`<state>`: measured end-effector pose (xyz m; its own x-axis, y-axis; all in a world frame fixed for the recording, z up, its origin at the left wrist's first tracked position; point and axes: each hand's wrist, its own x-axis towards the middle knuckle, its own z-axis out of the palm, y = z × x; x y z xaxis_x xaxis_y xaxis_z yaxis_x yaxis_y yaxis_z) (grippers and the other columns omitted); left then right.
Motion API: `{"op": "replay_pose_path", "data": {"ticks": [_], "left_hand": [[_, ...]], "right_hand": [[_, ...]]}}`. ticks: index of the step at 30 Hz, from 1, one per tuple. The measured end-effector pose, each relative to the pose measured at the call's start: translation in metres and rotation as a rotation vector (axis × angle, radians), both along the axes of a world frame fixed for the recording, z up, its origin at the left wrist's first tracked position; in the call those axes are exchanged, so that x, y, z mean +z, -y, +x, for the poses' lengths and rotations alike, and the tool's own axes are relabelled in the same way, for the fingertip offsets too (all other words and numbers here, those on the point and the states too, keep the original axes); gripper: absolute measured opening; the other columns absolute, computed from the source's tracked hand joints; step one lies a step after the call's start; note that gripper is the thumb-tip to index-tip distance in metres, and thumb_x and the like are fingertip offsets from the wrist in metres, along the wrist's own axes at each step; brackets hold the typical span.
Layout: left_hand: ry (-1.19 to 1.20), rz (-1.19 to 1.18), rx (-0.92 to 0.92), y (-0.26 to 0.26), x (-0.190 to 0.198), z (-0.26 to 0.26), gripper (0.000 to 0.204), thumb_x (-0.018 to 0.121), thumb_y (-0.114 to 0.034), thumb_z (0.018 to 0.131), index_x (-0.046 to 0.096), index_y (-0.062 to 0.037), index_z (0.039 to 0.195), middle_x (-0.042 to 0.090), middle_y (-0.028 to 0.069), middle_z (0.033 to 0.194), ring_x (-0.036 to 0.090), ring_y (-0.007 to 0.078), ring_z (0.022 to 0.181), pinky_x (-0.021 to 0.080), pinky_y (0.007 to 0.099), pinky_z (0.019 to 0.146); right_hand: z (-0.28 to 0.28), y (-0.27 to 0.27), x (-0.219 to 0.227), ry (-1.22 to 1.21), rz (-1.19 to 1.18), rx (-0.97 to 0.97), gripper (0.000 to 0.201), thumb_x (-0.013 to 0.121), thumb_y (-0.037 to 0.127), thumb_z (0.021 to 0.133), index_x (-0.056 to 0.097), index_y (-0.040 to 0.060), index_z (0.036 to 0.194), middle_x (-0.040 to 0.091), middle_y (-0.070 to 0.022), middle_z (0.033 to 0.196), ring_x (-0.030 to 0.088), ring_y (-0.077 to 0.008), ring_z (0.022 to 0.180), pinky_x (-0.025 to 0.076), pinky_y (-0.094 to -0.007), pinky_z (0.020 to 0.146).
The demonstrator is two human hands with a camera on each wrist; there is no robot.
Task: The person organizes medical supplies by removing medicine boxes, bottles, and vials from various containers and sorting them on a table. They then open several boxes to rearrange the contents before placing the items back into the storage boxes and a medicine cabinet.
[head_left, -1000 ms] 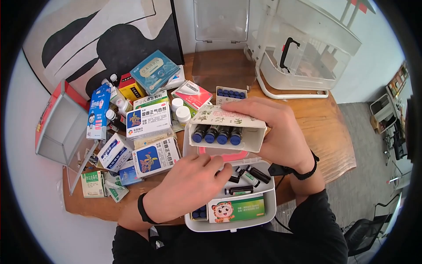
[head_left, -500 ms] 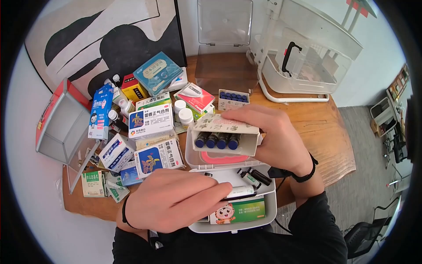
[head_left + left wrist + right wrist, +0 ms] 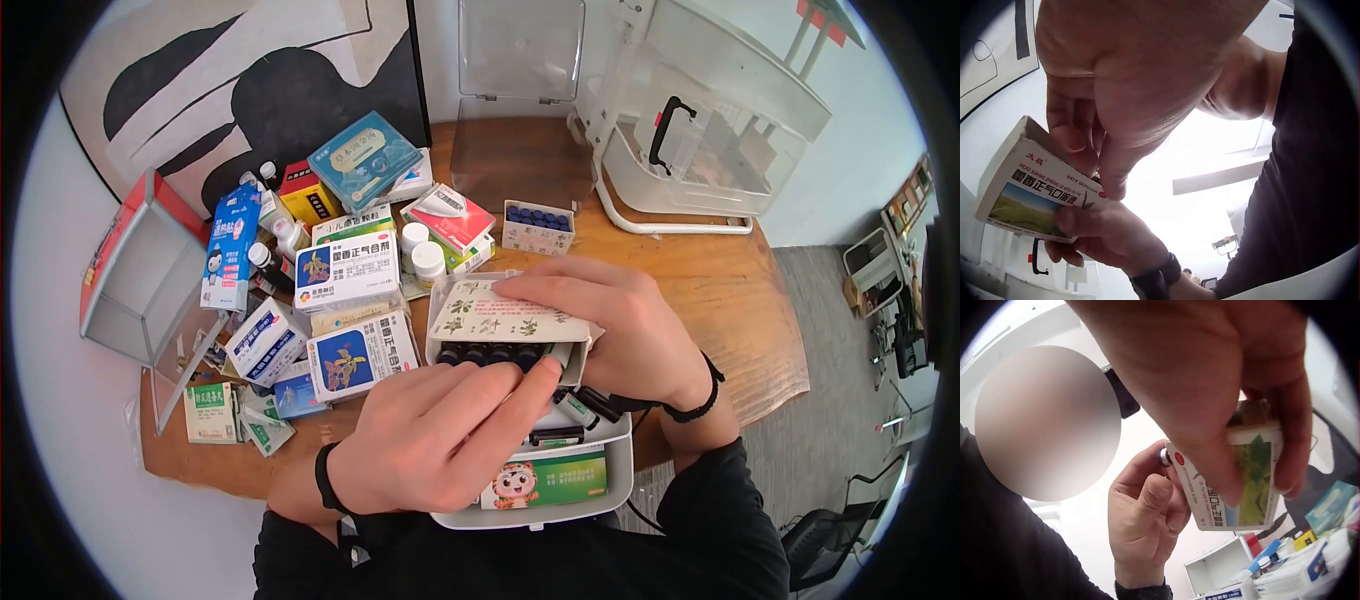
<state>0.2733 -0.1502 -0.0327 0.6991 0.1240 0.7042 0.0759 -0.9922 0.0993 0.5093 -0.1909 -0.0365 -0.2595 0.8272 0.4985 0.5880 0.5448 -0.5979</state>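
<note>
My right hand (image 3: 635, 335) grips a white medicine box (image 3: 510, 312) with a leaf pattern, its open end facing me. Several blue-capped glass vials lie in a row inside it. Fingers of my left hand (image 3: 440, 425) are at that opening, pinching a vial (image 3: 562, 354) at the row's right end. In the right wrist view the vial's blue-and-white cap (image 3: 1164, 456) shows beside the left index finger. Green lettering and a landscape picture mark the box's other face (image 3: 1029, 209). Under both hands stands a white plastic case (image 3: 618, 470) holding loose dark vials (image 3: 556, 437) and a green carton (image 3: 560, 478).
Medicine boxes (image 3: 348, 272) and white-capped bottles (image 3: 428, 262) crowd the table's left side. A second box of blue-capped vials (image 3: 538, 228) stands farther back. Behind are a clear lidded container (image 3: 520, 150) and a large transparent case (image 3: 690, 170). A red-and-clear case (image 3: 150, 270) stands far left.
My left hand has moved from the white case up to the box opening, bringing a vial there. The right hand keeps hold of the box, which now tilts differently.
</note>
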Motion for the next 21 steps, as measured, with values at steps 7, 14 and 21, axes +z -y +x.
{"op": "replay_pose_path", "data": {"ticks": [7, 14, 21], "left_hand": [[0.014, -0.066, -0.098, -0.001, 0.008, -0.010, 0.035, 0.091, -0.008, 0.077, 0.076, 0.0005, 0.108, 0.071, 0.0072, 0.086, 0.070, 0.0211, 0.065, 0.052, 0.0324, 0.052], [-0.590, -0.090, -0.199, 0.007, -0.019, 0.003, 0.034, 0.072, -0.012, 0.082, 0.070, -0.0017, 0.114, 0.062, 0.0047, 0.097, 0.070, 0.0195, 0.079, 0.055, 0.0328, 0.067], [-0.665, -0.096, -0.123, 0.008, -0.030, 0.004, 0.027, 0.071, -0.011, 0.081, 0.065, -0.0017, 0.106, 0.062, 0.0085, 0.099, 0.071, 0.0228, 0.087, 0.058, 0.0360, 0.074]], "right_hand": [[0.004, -0.002, -0.001, -0.018, 0.052, -0.056, 0.062, 0.077, -0.013, 0.070, 0.074, 0.0030, 0.130, 0.073, -0.0164, 0.113, 0.072, -0.0401, 0.103, 0.059, -0.0428, 0.087], [0.005, -0.006, -0.002, -0.022, 0.122, -0.073, 0.053, 0.081, -0.005, 0.075, 0.074, 0.0025, 0.127, 0.075, -0.0180, 0.108, 0.073, -0.0416, 0.099, 0.060, -0.0435, 0.085], [0.007, -0.006, -0.003, -0.003, 0.127, -0.073, 0.051, 0.083, -0.002, 0.077, 0.075, 0.0025, 0.127, 0.075, -0.0177, 0.108, 0.073, -0.0412, 0.099, 0.060, -0.0437, 0.085]]}}
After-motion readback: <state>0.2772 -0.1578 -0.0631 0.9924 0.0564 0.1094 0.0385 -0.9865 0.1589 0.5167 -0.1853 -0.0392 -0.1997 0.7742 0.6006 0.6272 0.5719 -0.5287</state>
